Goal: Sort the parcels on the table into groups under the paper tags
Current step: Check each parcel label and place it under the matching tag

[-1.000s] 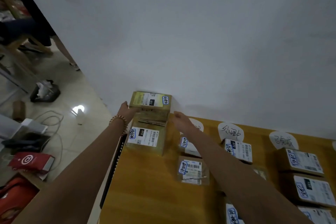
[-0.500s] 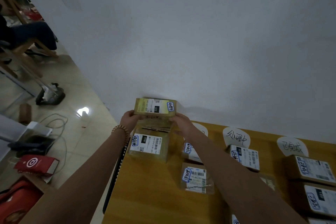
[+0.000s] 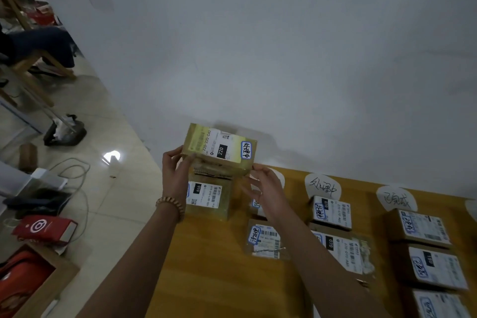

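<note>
Your left hand grasps the left end of the 220 parcel, fingers wrapped round its edge. Directly under the 220 parcel, the 010 parcel stands on the table; contact between them not discernible. Your right hand, fingers loosely spread, touches the 220 parcel's lower right corner with its tips. Right of the 220 parcel and lower: paper tags, each with labelled parcels beneath.

Yellow-green parcel — white label, black block; orange-brown table; white wall.
</note>
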